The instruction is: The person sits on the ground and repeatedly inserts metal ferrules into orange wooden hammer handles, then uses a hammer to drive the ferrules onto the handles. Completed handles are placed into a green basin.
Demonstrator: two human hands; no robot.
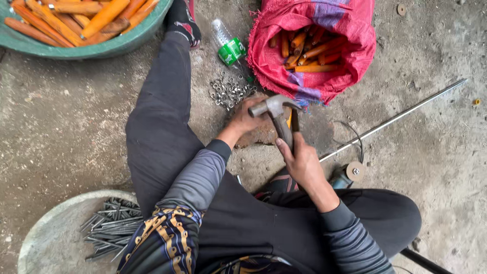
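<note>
Two hands on the job, as I saw it: right hand [300,161] had its grip clamped on the claw hammer [278,112] by the handle, head raised over a flat stone [261,134] on the floor. Left hand [247,117] was closed around something on that stone, steadying it; I couldn't tell what. Loose metal rings [231,90] lay just beside, within reach. Further out: red sack [314,45] of orange handles, green basin [101,48], pan of dark spikes [109,228].

On the rough grey concrete floor [66,111] we see a red woven sack [350,30], a green basin [101,48], small metal rings [229,91] and a long steel rod [401,117].
</note>
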